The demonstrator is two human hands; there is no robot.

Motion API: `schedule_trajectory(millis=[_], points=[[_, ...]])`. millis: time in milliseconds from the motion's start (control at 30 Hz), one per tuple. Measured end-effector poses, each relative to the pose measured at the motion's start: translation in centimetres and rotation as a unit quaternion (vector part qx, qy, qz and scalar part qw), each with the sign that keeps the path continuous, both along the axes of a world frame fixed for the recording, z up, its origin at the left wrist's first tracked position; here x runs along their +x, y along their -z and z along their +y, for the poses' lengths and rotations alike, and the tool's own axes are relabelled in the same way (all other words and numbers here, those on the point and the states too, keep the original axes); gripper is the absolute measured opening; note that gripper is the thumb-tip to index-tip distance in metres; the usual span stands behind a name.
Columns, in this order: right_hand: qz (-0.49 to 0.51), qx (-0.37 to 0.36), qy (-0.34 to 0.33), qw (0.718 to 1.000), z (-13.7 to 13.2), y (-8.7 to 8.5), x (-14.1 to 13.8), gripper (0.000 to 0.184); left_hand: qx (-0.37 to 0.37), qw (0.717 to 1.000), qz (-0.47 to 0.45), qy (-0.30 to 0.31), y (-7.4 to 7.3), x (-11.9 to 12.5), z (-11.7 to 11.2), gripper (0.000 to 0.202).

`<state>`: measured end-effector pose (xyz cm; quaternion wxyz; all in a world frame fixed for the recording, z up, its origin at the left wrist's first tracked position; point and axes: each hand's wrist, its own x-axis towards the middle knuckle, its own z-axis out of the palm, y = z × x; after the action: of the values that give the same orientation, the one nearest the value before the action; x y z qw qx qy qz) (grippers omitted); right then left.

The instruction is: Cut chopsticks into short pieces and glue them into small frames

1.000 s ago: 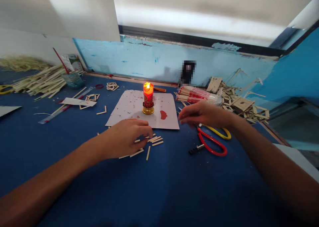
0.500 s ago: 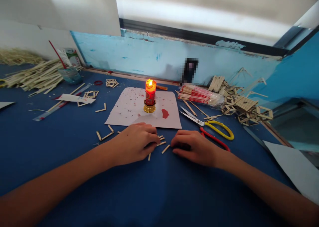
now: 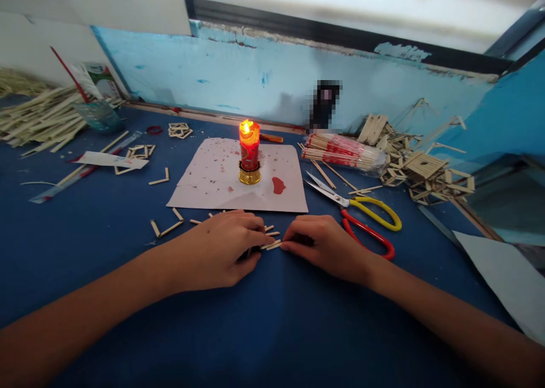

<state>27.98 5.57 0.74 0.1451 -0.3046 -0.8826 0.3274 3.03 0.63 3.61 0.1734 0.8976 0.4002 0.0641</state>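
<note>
My left hand [image 3: 221,250] rests palm down on the blue table [image 3: 264,331], its fingers curled over several short wooden sticks [image 3: 271,244]. My right hand [image 3: 324,246] lies just to the right, fingers bent, its fingertips pinching the end of one of those sticks. Both hands meet at the small pile, in front of a white paper sheet [image 3: 213,178] spotted with red wax. On that sheet a lit red candle [image 3: 249,149] stands in a gold holder.
Red-and-yellow-handled scissors [image 3: 366,220] lie right of my right hand. A wrapped stick bundle [image 3: 340,151] and a heap of stick frames [image 3: 426,172] sit at the back right. Long sticks [image 3: 38,121] and a cup [image 3: 96,114] are at the back left. A grey sheet [image 3: 506,274] lies at the right edge.
My right hand came back from near the bundle at the right to the small sticks beside my left hand and closed on one. The left hand stayed on the pile.
</note>
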Motion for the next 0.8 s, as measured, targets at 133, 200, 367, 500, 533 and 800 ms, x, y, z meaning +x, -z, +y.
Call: schedule_trajectory(millis=[133, 200, 367, 500, 533, 800], points=[[0.006, 0.015, 0.012, 1.0, -0.1, 0.3, -0.3, 0.007, 0.005, 1.0, -0.02, 0.004, 0.1, -0.1, 0.1, 0.03], [0.008, 0.019, 0.016, 1.0, -0.2, 0.4, -0.4, 0.008, -0.001, 1.0, -0.025, 0.008, 0.1, -0.2, 0.2, 0.032], [0.001, 0.023, 0.029, 0.999, -0.4, 0.4, -0.6, 0.009, -0.024, 1.0, -0.004, 0.014, 0.1, -0.2, 0.5, 0.034], [0.003, 0.02, 0.044, 0.999, -0.4, 0.7, -0.8, 0.011, -0.014, 1.0, -0.011, 0.013, 0.2, -0.2, 0.5, 0.029], [0.002, 0.018, 0.048, 0.999, -0.4, 0.8, -0.8, 0.011, -0.009, 1.0, -0.013, 0.015, 0.2, -0.2, 0.6, 0.029], [-0.032, 0.131, 0.026, 0.99, -1.1, 0.6, -1.0, 0.016, -0.009, 1.0, -0.002, 0.012, 0.2, -0.2, 0.6, 0.029]])
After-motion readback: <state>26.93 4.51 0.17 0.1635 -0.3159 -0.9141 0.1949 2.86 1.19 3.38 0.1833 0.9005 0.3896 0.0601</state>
